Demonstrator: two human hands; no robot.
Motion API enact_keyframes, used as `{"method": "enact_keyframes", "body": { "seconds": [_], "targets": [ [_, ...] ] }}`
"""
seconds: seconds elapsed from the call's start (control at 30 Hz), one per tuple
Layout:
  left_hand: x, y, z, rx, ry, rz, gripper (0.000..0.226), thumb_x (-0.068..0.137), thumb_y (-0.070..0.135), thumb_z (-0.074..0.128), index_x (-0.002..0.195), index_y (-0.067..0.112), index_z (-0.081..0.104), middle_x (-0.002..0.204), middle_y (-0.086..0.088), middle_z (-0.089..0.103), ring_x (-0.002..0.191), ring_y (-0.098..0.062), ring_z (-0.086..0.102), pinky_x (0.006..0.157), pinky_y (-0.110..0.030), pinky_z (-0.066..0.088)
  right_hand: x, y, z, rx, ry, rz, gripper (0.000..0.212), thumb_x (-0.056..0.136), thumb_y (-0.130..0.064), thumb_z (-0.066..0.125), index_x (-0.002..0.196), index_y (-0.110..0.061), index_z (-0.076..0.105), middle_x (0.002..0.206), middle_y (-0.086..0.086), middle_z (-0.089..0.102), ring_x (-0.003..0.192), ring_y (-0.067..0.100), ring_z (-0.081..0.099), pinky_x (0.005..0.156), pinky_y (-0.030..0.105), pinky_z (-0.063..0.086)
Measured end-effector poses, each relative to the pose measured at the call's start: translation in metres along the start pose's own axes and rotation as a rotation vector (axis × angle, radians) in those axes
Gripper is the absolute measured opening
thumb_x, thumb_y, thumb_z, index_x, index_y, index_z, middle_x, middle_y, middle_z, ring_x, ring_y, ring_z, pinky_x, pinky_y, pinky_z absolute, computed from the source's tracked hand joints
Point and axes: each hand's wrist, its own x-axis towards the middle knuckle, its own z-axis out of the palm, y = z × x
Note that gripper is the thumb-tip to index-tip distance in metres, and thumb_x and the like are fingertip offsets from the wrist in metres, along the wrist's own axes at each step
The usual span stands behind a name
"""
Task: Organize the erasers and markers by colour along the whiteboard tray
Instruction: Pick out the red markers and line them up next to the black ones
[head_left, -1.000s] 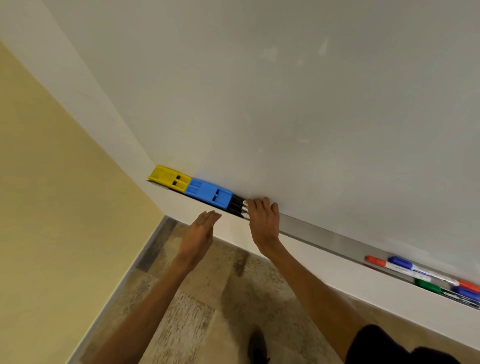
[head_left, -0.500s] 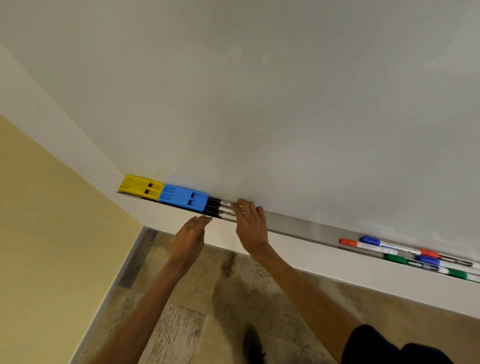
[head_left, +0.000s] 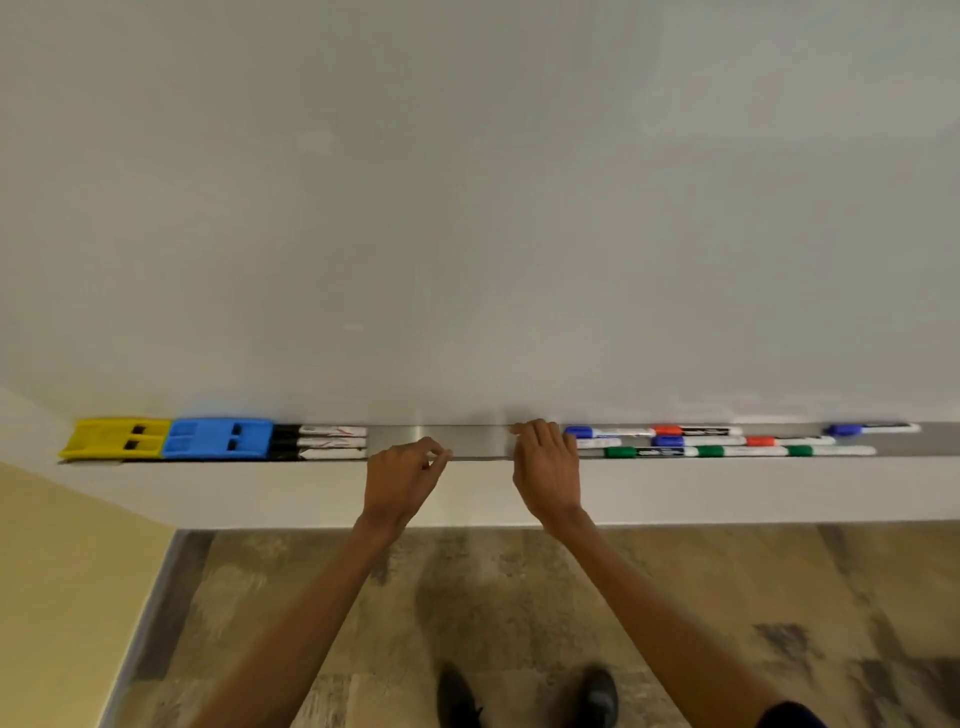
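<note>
Whiteboard tray (head_left: 467, 441): a long metal ledge under the whiteboard (head_left: 467, 208), with a bare stretch in its middle.
Left hand (head_left: 400, 480): the forearm reaches up from below. The back of the hand faces the camera and the fingers are loosely curled, their tips by the thumb at the tray's front lip. Nothing shows in its hold.
Right hand (head_left: 548, 467): the arm is stretched forward and the palm is turned down. The bent fingers reach over the front lip into the tray and cover the left ends of the mixed markers. Whether they grip one cannot be told.
Yellow eraser (head_left: 117, 439): at the tray's left end.
Blue eraser (head_left: 218, 438): touching the yellow one on its right.
Black markers (head_left: 319, 442): three lie side by side from back to front, caps against the blue eraser.
Mixed markers: these lie right of the right hand. A blue marker (head_left: 608, 432) and a red marker (head_left: 696, 431) lie along the back, and more blue and red ones lie in the middle row. Green markers (head_left: 737, 451) lie along the front lip, and a lone blue marker (head_left: 872, 428) lies farther right.
Below: dark shoes (head_left: 600, 696) on a mottled floor.
</note>
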Motion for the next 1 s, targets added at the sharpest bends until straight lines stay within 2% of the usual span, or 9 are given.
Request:
{"method": "enact_keyframes", "body": {
  "seconds": [0.1,0.23,0.37,0.5,0.63,0.77,1.0],
  "targets": [
    [0.009,0.05,0.024,-0.063,-0.027,0.054,0.013,0.083,0.034,0.068,0.086,0.021,0.064,0.073,0.004,0.072,0.07,-0.016,0.07,0.061,-0.027,0.048,-0.011,0.05,-0.021,-0.016,0.026,0.056,0.02,0.089,-0.01,0.055,0.107,-0.016,0.062,0.102,0.003,0.065,0.095,0.023,0.058,0.082,0.038,0.046],
    [0.017,0.109,0.054,-0.074,-0.066,0.105,0.016,0.089,0.016,0.062,0.104,0.012,0.059,0.096,-0.011,0.069,0.085,-0.031,0.065,0.078,-0.039,0.05,-0.023,0.102,-0.041,-0.045,0.057,0.098,0.018,0.089,-0.007,0.055,0.105,-0.014,0.063,0.097,0.003,0.065,0.092,0.023,0.06,0.082,0.038,0.047],
    [0.026,0.146,0.085,-0.051,-0.101,0.159,0.017,0.091,0.007,0.053,0.105,0.009,0.062,0.101,-0.014,0.066,0.088,-0.032,0.059,0.077,-0.04,0.045,-0.033,0.148,-0.058,-0.079,0.09,0.144,0.017,0.087,-0.006,0.057,0.101,-0.014,0.062,0.096,0.003,0.064,0.091,0.024,0.059,0.076,0.037,0.045],
    [0.03,0.164,0.108,-0.014,-0.128,0.185,0.027,0.088,0.002,0.056,0.113,0.01,0.065,0.11,-0.014,0.066,0.099,-0.033,0.059,0.084,-0.04,0.043,-0.04,0.192,-0.072,-0.109,0.074,0.182,0.02,0.086,-0.007,0.056,0.102,-0.017,0.061,0.096,0.001,0.064,0.088,0.024,0.057,0.073,0.036,0.041],
    [0.034,0.168,0.116,0.041,-0.143,0.194,0.024,0.088,0.006,0.059,0.109,0.012,0.068,0.106,-0.014,0.067,0.096,-0.034,0.059,0.079,-0.041,0.042,-0.045,0.229,-0.081,-0.112,0.1,0.212,0.018,0.086,-0.004,0.059,0.099,-0.015,0.064,0.094,0.002,0.065,0.087,0.024,0.059,0.071,0.036,0.043],
    [0.039,0.169,0.115,0.111,-0.209,0.234,0.025,0.091,0.009,0.055,0.115,0.01,0.065,0.108,-0.012,0.064,0.102,-0.031,0.056,0.082,-0.041,0.04,-0.038,0.252,-0.085,-0.094,0.085,0.221,0.015,0.087,-0.004,0.06,0.098,-0.013,0.063,0.094,0.005,0.065,0.088,0.025,0.059,0.076,0.039,0.045],
    [0.028,0.161,0.094,0.175,-0.118,0.224,0.027,0.084,-0.003,0.06,0.109,0.007,0.064,0.104,-0.016,0.063,0.096,-0.036,0.058,0.077,-0.044,0.047,-0.008,0.264,-0.092,-0.012,-0.014,0.114,0.019,0.09,-0.009,0.059,0.108,-0.012,0.063,0.107,0.007,0.067,0.1,0.026,0.06,0.089,0.042,0.045]
  ]
}}
